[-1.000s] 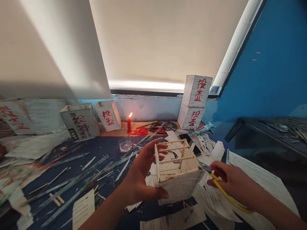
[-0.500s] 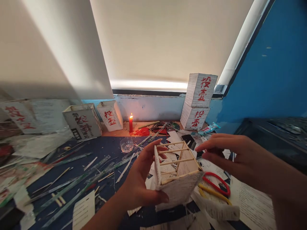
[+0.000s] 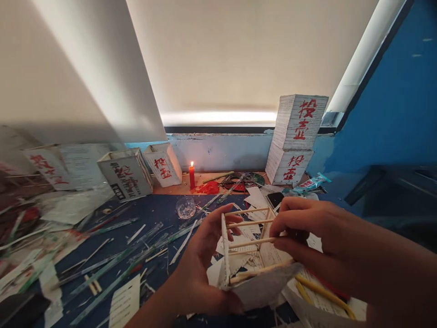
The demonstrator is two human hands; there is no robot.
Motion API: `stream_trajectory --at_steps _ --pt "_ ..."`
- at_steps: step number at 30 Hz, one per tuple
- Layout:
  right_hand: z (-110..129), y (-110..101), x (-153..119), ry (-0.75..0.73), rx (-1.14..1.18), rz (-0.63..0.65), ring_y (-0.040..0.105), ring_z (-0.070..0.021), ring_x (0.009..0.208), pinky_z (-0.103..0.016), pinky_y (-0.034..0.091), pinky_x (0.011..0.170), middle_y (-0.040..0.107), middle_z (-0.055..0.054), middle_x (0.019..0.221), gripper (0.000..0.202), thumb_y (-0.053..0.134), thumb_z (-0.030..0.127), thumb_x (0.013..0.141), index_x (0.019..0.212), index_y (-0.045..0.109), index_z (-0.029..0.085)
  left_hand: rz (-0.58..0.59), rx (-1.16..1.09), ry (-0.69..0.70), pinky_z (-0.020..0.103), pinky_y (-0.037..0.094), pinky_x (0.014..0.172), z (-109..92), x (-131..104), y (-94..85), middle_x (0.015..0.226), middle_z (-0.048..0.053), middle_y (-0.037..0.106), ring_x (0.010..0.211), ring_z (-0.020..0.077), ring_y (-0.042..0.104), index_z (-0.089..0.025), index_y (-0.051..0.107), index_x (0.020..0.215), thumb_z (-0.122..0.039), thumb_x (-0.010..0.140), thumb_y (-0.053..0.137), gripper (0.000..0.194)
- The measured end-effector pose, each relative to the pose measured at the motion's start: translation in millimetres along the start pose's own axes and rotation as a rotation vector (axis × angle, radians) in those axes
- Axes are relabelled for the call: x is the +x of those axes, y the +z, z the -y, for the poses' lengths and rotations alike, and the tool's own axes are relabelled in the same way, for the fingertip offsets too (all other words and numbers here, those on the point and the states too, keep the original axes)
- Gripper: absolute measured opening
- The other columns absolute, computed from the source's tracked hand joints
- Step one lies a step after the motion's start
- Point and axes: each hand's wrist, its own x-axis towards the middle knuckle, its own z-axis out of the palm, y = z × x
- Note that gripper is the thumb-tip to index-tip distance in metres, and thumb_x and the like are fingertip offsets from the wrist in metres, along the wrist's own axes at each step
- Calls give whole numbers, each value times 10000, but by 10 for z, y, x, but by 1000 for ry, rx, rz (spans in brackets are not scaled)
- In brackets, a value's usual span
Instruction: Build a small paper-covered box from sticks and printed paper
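A small box frame of thin wooden sticks, its sides covered with printed paper, is held up over the table with its stick-barred side upward. My left hand is closed around its left side, thumb along the near face and fingers behind. Several sticks cross the upper side. At the right end of one wooden stick, the fingers of my right hand are pinched together; they hide that end and part of the right edge. Scissors with yellow-lined handles lie under my right forearm, partly covered.
A lit red candle stands at the back beside a clear glass dish. Finished paper boxes line the back left; two more are stacked at back right. Glue sticks, loose sticks and paper scraps litter the dark blue tabletop.
My right hand has moved left onto the box and closed at a crossbar's end. The box is tilted slightly more, and the view has shifted a little left.
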Motion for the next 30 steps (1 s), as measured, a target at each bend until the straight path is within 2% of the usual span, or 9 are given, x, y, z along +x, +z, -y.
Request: stream_trajectory --at_steps 5,9,12,14,17,20,24,28,30 --pt "-63 -18 42 8 1 72 628 -150 858 -274 470 758 668 18 995 194 554 392 1036 976 723 320 1 -16 14 574 246 1216 11 30 13 1323 94 547 1318 409 481 -355 358 1567 -511 523 1011 1241" --pt "-74 -117 55 37 35 33 630 -176 934 -312 462 837 692 1 1003 302 451 414 1088 1076 732 306 -3 -17 15 572 223 1223 36 54 -4 1331 102 552 1340 421 470 -348 329 1584 -551 507 1005 1287" --pt "-95 -155 59 24 65 49 637 -179 948 -322 454 854 708 -3 1026 315 442 405 1095 1107 738 299 -9 -11 18 543 259 1216 35 55 -22 1377 100 538 1335 411 462 -348 306 1597 -661 460 970 1354" --pt "-120 -147 70 1 67 102 637 -184 966 -327 450 857 720 -2 1046 301 455 401 1092 1135 733 297 -30 -32 13 526 304 1197 17 58 -24 1425 106 511 1280 390 489 -327 315 1600 -763 499 896 1319" --pt "-170 -106 97 -21 54 131 634 -192 980 -338 445 854 727 6 1052 288 460 412 1089 1159 717 303 -64 -41 0 505 375 1151 -23 81 -16 1460 106 489 1231 365 519 -313 351 1585 -808 646 783 1145" --pt "-214 -60 126 -19 48 115 633 -209 995 -357 442 868 727 1 1062 300 443 441 1089 1156 703 308 -109 4 23 472 422 1110 -68 116 -3 1480 92 500 1290 361 502 -320 428 1536 -791 741 715 967" --pt "-238 -15 170 -7 80 111 630 -219 1016 -368 443 885 722 -12 1087 338 400 454 1100 1176 691 301 -156 43 -29 487 447 1095 -252 158 26 1491 81 529 1368 351 481 -340 518 1448 -629 899 661 637" --pt "-262 35 222 -12 141 145 622 -206 966 -354 448 848 706 -10 1027 370 371 478 1105 1158 685 289 -192 426 3 456 380 1153 -670 274 84 1351 49 608 1356 296 503 -308 725 1100 -502 974 638 247" --pt "-270 59 240 -18 171 139 619 -203 981 -353 443 876 700 -7 1026 373 374 492 1103 1146 680 284 -120 656 -62 436 388 1140 -883 379 120 1332 22 626 1328 264 533 -301 748 949 -443 978 662 168"
